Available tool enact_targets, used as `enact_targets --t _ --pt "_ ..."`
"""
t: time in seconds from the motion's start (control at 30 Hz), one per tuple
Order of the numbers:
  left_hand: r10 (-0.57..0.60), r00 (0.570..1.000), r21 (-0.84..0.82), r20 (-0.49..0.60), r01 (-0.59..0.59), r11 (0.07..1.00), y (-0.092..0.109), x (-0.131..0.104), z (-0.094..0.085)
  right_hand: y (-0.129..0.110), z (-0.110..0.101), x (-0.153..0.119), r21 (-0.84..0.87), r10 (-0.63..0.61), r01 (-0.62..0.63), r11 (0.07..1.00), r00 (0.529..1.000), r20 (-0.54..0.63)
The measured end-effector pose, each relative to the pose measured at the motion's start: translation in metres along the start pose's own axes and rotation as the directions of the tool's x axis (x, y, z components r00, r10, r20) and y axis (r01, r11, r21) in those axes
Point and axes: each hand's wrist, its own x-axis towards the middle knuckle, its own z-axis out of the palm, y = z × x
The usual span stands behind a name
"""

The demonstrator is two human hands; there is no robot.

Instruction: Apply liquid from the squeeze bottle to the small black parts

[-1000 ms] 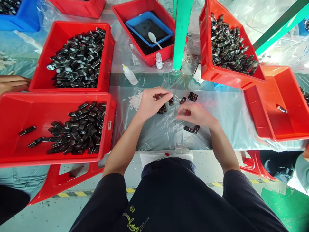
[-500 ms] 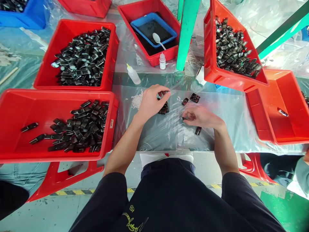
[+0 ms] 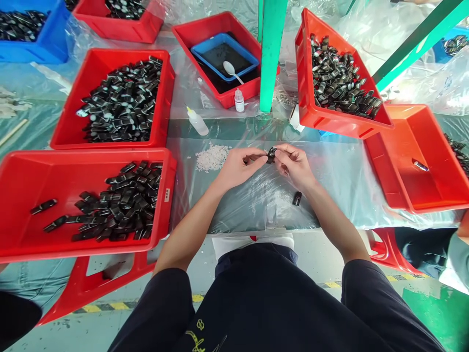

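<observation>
At centre of view: glossy black piece [image 3: 271, 154] gripped in right hand [image 3: 295, 168]

Right thumb and forefinger are closed on the piece; the other right fingers are curled. Left hand [image 3: 239, 168] has its thumb and forefinger nearly together at the piece's left edge; whether they grip it, cannot tell.

Surface: table [image 3: 252, 210] covered in creased clear plastic. Loose black piece [image 3: 297, 198] lies nearer the body, below the right hand. Pile of white bits [image 3: 212, 157] sits beside the left hand. Beyond it lies a yellow-tipped squeeze bottle [image 3: 198, 122]; a small dropper bottle [image 3: 239, 100] stands upright by a tilted red bin [image 3: 229, 100] containing a blue tray [image 3: 252, 62] and white spoon [image 3: 229, 68].

Room: two red bins of black pieces at left, another at upper right beside a green post [image 3: 269, 63]. Yellow-and-black floor tape [image 3: 119, 306] runs below.

Markings: bin label [image 3: 167, 195] and dropper-bottle label, both too small to read. Yellow line embroidery [image 3: 194, 337] on the dark shirt.
</observation>
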Motion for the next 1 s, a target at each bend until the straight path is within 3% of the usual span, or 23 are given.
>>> enact_targets --t 0.07,0.17,0.27,0.37,0.47,0.53,0.6,0.73,0.83,1.0 --pt "0.004 0.996 0.194 -0.09 0.013 0.981 -0.001 0.002 -0.016 -0.001 -0.002 0.0 -0.006 -0.014 0.014 1.0 0.999 -0.044" --pt "-0.09 0.978 0.461 -0.188 0.168 0.871 -0.005 0.004 -0.044 -0.002 -0.005 0.001 -0.037 -0.028 0.024 0.999 0.994 -0.105" --pt "-0.213 0.973 0.623 -0.093 0.224 0.75 -0.011 0.003 -0.059 -0.004 -0.007 0.001 -0.051 -0.024 0.018 0.999 0.993 -0.117" --pt "-0.297 0.954 0.713 0.03 0.188 0.675 -0.017 -0.001 -0.058 -0.006 -0.008 0.002 -0.06 -0.03 0.023 0.998 0.994 -0.108" --pt "-0.314 0.948 0.742 0.053 0.173 0.648 -0.02 -0.003 -0.053 -0.008 -0.01 0.002 -0.053 -0.051 0.045 0.998 0.992 -0.113" --pt "-0.278 0.96 0.702 0.013 0.19 0.687 -0.02 -0.001 -0.051 -0.009 -0.012 0.002 -0.034 -0.055 0.052 0.998 0.992 -0.112" --pt "-0.22 0.974 0.586 -0.06 0.213 0.782 -0.02 0.001 -0.048 -0.01 -0.014 0.002 -0.02 -0.061 0.059 0.998 0.993 -0.102" --pt "-0.179 0.97 0.109 -0.161 0.198 0.974 -0.017 0.006 -0.029 -0.013 -0.02 0.003 -0.01 -0.1 0.1 0.995 0.987 -0.125" --pt "-0.206 0.968 -0.197 -0.141 0.176 0.964 -0.012 0.007 -0.01 -0.016 -0.026 0.004 0.001 -0.11 0.112 0.994 0.977 -0.181" --pt "-0.221 0.963 -0.358 -0.152 0.155 0.921 -0.005 0.005 0.002 -0.021 -0.029 0.004 0.019 -0.091 0.097 0.995 0.971 -0.22"
